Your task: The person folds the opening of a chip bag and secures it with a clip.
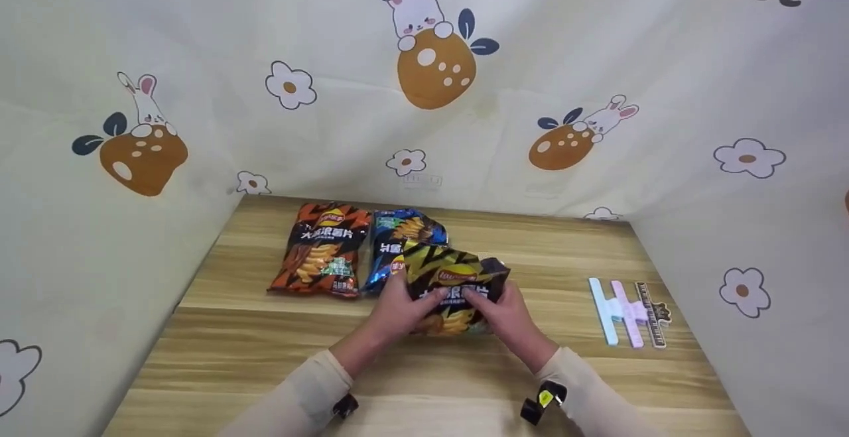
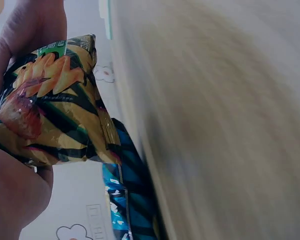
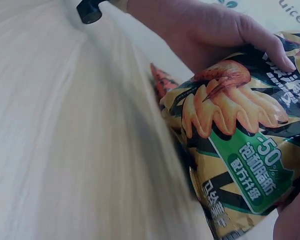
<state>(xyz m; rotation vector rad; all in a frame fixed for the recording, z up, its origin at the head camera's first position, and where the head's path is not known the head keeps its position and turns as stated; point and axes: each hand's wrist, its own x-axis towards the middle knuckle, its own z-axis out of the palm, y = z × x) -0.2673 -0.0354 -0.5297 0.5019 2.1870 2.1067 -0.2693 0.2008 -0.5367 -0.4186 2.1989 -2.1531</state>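
Observation:
Both hands hold a gold-and-black bag of potato chips point(image 1: 457, 271) above the table, its printed front turned up toward the head camera. My left hand point(image 1: 400, 304) grips the bag's left side, with the thumb laid across the front. On the opposite side my right hand point(image 1: 509, 314) holds it likewise, thumb on the front. The bag's top edge looks crumpled and uneven; I cannot tell whether it is torn. In the right wrist view, the bag's lower front point(image 3: 240, 140) shows a green label, and the left hand point(image 3: 205, 35) lies beyond it.
Behind the held bag lies a blue chip bag point(image 1: 385, 251), partly covered. An orange-red chip bag point(image 1: 325, 248) lies left of it. Toward the right edge of the wooden table point(image 1: 265, 371) are a blue clip point(image 1: 603, 311), a pink clip point(image 1: 627, 314) and a dark patterned clip point(image 1: 651, 314).

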